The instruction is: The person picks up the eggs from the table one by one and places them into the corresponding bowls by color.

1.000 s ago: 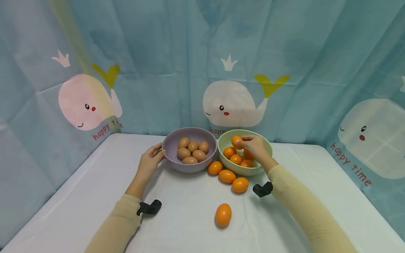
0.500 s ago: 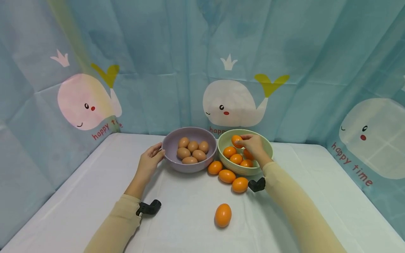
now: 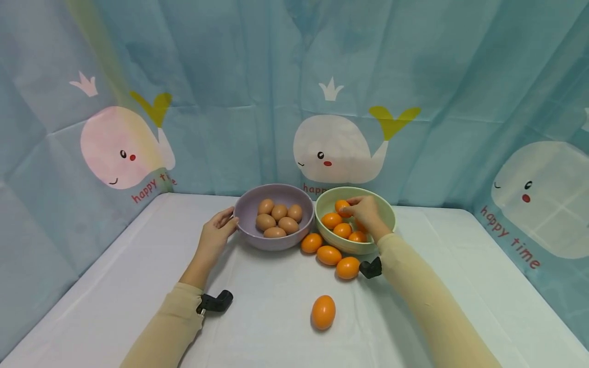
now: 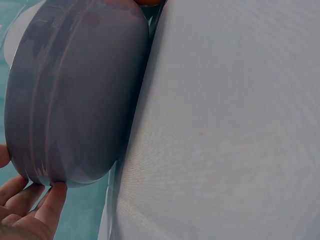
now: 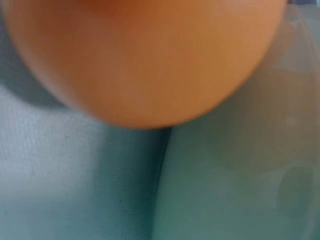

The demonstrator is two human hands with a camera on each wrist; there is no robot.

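A purple bowl [image 3: 271,244] holds several brown eggs [image 3: 278,221]. My left hand [image 3: 214,236] rests against its left wall; in the left wrist view my fingertips [image 4: 50,205] touch the bowl's outer side [image 4: 75,95]. Just to the right stands a green bowl [image 3: 388,214] with several orange eggs [image 3: 342,230]. Over it my right hand [image 3: 367,212] pinches one orange egg [image 3: 341,206] at the fingertips. That egg fills the right wrist view as an orange blur [image 5: 145,55].
Three orange eggs [image 3: 329,255] lie in a row on the white tablecloth [image 3: 257,317] in front of the bowls, and another [image 3: 323,312] lies nearer me. Blue whale-print curtains [image 3: 276,102] close in the back and both sides of the table.
My right hand has sunk slightly lower over the green bowl with its egg, and the forearm has drifted left. The left hand stays on the purple bowl.
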